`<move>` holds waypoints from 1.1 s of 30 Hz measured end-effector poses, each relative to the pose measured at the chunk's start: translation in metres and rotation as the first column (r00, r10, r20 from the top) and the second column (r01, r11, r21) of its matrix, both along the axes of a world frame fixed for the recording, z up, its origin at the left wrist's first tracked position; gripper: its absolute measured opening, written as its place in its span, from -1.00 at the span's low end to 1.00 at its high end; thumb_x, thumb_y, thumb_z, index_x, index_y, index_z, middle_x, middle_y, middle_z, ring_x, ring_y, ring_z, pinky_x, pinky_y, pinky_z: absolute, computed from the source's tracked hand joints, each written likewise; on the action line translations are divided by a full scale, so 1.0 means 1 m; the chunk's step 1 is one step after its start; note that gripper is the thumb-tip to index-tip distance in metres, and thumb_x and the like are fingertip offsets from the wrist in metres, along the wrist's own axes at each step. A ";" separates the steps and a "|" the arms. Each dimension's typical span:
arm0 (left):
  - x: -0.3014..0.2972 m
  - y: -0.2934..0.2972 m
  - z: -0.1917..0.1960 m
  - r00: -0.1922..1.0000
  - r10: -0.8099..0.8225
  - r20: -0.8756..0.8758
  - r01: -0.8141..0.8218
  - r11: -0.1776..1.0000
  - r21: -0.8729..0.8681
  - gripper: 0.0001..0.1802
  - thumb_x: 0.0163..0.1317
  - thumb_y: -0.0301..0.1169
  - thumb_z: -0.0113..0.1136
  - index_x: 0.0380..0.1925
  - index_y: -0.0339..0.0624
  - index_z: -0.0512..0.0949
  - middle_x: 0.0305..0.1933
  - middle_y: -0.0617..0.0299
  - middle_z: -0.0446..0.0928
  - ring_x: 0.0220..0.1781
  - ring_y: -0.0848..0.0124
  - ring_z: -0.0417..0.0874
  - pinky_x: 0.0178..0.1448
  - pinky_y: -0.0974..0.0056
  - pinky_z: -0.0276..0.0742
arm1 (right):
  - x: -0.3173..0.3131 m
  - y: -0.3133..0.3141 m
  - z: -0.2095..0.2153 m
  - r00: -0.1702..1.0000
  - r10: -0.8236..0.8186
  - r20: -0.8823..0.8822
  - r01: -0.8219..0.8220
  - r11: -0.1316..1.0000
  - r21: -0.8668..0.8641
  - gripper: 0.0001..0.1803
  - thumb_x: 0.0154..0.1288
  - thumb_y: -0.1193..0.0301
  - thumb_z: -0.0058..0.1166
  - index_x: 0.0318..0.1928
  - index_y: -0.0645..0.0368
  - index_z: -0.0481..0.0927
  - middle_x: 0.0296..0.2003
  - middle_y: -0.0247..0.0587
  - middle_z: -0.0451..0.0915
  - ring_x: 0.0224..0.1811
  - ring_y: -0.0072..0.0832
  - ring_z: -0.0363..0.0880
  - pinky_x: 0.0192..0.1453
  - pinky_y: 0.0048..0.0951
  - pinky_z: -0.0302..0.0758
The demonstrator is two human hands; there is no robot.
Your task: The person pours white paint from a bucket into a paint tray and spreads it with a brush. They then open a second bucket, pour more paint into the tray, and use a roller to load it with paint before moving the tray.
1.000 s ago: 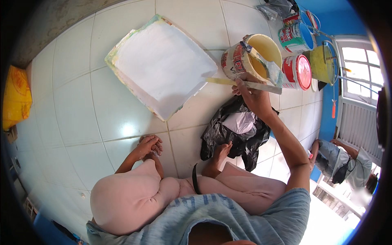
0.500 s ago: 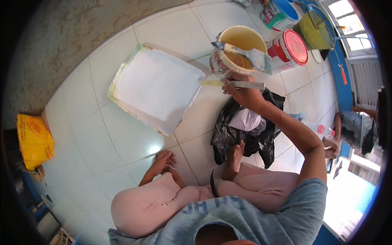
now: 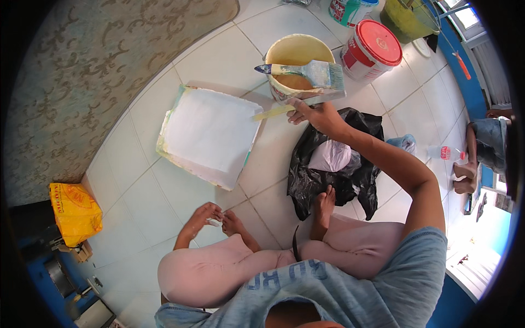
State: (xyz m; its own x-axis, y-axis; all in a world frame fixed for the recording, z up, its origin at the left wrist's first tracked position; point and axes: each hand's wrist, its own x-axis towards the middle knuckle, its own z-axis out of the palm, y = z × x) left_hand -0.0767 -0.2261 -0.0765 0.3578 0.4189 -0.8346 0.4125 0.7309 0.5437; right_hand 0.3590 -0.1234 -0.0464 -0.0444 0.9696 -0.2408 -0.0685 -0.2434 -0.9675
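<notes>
My right hand (image 3: 320, 117) grips a long flat spatula (image 3: 276, 113) with a pale yellow end and a wider grey end. Its yellow end reaches over the right edge of a shallow tray (image 3: 240, 164) coated with smooth white material. Just beyond that hand stands a used cream bucket (image 3: 276, 52), with a wide paintbrush (image 3: 320, 74) lying across its rim. Below my right forearm, a pale bag (image 3: 331, 156) sits on a spread black plastic bag (image 3: 306, 188). My left hand (image 3: 201, 221) hangs beside my foot, fingers loosely bent and apart, holding nothing.
A red-lidded bucket (image 3: 377, 41), a green-and-white bucket (image 3: 347, 12) and a yellowish bucket (image 3: 402, 22) stand far right. A plastic bottle (image 3: 444, 152) lies near another person's feet (image 3: 465, 177). At left are a yellow bag (image 3: 74, 213) and a patterned surface (image 3: 115, 65).
My view has shifted. The spatula has tilted, its grey end now higher and near the bucket's rim. My left hand has lifted slightly, its fingers spreading a little from my foot.
</notes>
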 end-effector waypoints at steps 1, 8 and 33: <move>-0.004 0.006 0.011 1.000 -0.002 -0.024 0.003 0.999 0.050 -0.60 0.42 -0.03 -0.05 -0.16 -0.15 0.48 -0.22 0.21 0.59 -0.16 0.44 0.61 -0.07 0.30 0.54 | 0.003 0.000 -0.003 0.997 0.021 -0.072 -0.023 0.999 -0.028 -0.64 0.43 0.27 0.03 -0.01 0.34 0.52 -0.27 -0.04 0.62 -0.32 -0.41 0.67 -0.24 -0.47 0.62; 0.004 0.045 0.128 0.979 0.123 -0.163 -0.051 0.920 0.388 -0.65 0.46 -0.11 -0.14 -0.18 -0.15 0.47 -0.23 0.19 0.58 -0.17 0.45 0.60 -0.09 0.31 0.51 | 0.017 -0.022 0.014 0.926 0.004 -0.378 -0.096 0.970 -0.225 -0.55 0.42 0.15 0.03 0.05 0.32 0.50 -0.22 -0.09 0.58 -0.20 -0.43 0.62 -0.06 -0.42 0.58; 0.366 0.064 0.021 0.911 -0.388 0.142 0.275 0.826 0.492 -0.78 0.38 -0.40 0.07 -0.07 -0.29 0.51 -0.14 0.22 0.58 -0.02 0.47 0.60 0.06 0.37 0.48 | 0.503 0.055 0.056 0.339 -0.865 -0.369 0.925 0.235 0.299 -0.44 0.52 0.12 -0.32 0.08 0.44 0.45 -0.16 0.08 0.61 -0.07 -0.25 0.63 0.10 -0.28 0.58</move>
